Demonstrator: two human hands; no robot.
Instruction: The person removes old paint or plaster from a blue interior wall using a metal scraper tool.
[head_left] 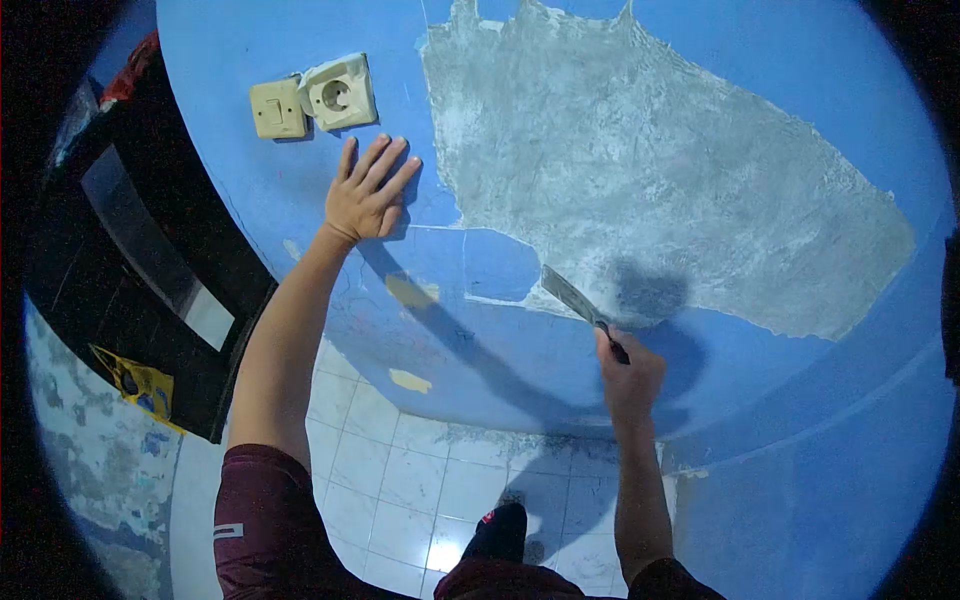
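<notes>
Pressed against the blue wall [400,340] with its fingers spread, my left hand [368,192] holds nothing. It is just below a wall socket [340,92]. My right hand [632,375] is wrapped round the dark handle of a putty knife [572,296]. The knife's flat blade points up and left, at the lower edge of a large rough grey patch [640,160] where the paint is off. To the left of the blade tip, a piece of blue paint [500,265] is outlined by white lines.
A light switch [279,109] sits beside the socket. On the left is a dark door or cabinet [110,260] with a yellow bag [140,382] at its lower edge. White floor tiles [400,500] lie below, with small bits along the wall's foot and my dark shoe [497,533] on them.
</notes>
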